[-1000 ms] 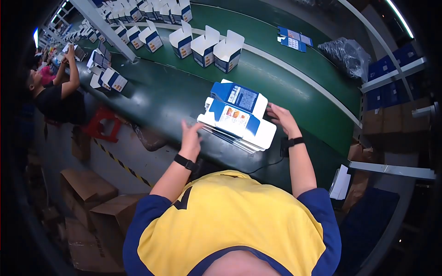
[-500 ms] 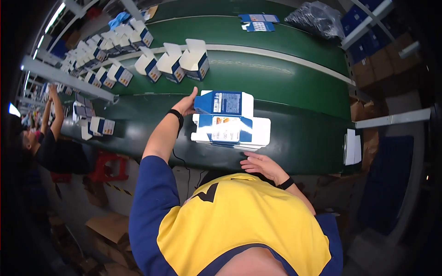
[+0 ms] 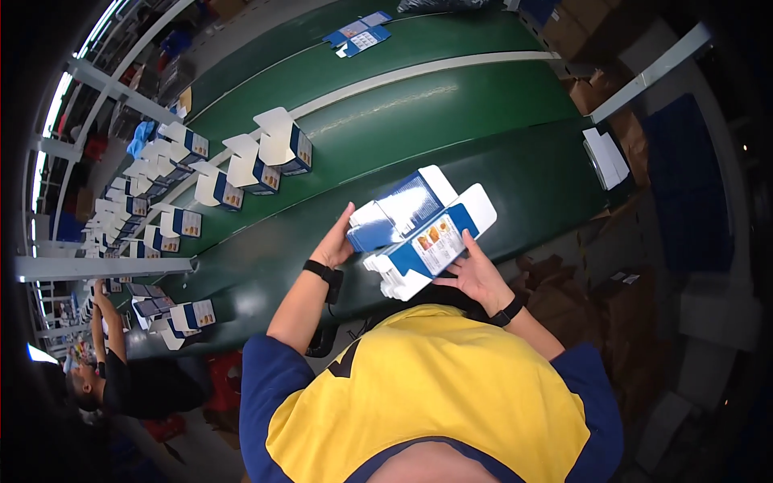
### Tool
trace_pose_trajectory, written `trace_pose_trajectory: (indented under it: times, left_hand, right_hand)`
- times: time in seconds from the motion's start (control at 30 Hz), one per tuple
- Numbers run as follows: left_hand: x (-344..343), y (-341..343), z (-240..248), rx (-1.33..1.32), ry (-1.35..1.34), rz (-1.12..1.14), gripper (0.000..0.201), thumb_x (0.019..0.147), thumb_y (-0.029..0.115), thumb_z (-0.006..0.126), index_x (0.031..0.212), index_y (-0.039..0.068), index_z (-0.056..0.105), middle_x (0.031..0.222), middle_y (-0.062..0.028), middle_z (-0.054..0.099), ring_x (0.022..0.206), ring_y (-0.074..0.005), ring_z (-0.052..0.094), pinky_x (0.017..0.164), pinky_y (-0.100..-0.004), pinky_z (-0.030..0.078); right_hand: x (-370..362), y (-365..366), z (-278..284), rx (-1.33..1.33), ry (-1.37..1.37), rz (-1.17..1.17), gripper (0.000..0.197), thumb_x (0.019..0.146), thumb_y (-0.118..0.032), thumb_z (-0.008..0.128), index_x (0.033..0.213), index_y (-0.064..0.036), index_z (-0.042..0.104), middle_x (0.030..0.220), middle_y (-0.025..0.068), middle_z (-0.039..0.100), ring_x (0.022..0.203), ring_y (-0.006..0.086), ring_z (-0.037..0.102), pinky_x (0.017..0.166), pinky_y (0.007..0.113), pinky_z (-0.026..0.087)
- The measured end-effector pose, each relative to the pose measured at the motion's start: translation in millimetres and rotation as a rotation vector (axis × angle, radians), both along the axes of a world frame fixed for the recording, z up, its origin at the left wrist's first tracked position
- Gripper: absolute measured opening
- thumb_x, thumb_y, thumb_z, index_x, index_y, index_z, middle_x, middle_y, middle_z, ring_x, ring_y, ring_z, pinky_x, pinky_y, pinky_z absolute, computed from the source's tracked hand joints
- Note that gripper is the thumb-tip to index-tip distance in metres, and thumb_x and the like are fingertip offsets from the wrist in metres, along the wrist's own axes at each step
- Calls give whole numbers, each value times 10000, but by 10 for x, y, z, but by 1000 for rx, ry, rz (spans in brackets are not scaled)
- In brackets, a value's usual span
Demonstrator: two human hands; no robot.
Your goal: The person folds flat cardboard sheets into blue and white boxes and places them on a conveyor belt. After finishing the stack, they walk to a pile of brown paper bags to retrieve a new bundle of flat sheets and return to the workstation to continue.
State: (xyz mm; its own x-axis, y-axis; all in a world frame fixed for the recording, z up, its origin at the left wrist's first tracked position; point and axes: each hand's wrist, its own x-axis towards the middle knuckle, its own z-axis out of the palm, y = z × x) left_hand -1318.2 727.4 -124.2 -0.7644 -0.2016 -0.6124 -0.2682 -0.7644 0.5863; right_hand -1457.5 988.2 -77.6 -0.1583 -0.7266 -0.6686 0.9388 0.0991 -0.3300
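Both hands hold a small stack of flat blue-and-white cartons [image 3: 439, 241], tilted above the dark green work surface. My left hand [image 3: 332, 241], with a black wristband, is closed on the stack's left end, its fingers partly hidden. At the near right edge, my right hand [image 3: 477, 278] has its thumb on the printed panel and its other fingers underneath. A fold splits the top carton into a far panel and a near panel; white flaps stick out at both ends.
Several erected cartons with raised lids [image 3: 283, 147] stand along the green conveyor [image 3: 403, 101] at left. More cartons [image 3: 192, 315] sit near a metal post [image 3: 105, 268]. Flat cartons [image 3: 358, 34] lie far off. White sheets [image 3: 605, 158] rest at right. A co-worker [image 3: 137, 386] works at far left.
The stack has turned and its near edge has come toward me. My right hand has moved up and taken hold of it. The whole view has swung, shifting the surroundings.
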Motion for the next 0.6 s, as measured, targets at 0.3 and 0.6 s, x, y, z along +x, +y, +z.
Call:
trace_pose_trajectory:
  times: [0.3,0.6]
  left_hand:
    - [-185,534,129,-237,396,-124,444,926,371,440,1191,17,485,1137,-104,567,1062,-206,523,978,-345,362]
    - [-723,1225,363,-694,410,-514,638,822,443,592,1362,175,380,1464,-182,172,1357,-296,170,1070,-432,173]
  right_hand:
    - [-88,784,-303,28,45,-434,480,917,-379,439,1304,-103,371,1337,118,407,1170,306,448,968,506,364]
    - [-92,601,-977,-319,85,-420,518,947,-425,307,1362,-116,275,1336,105,382,1190,264,425,980,468,362]
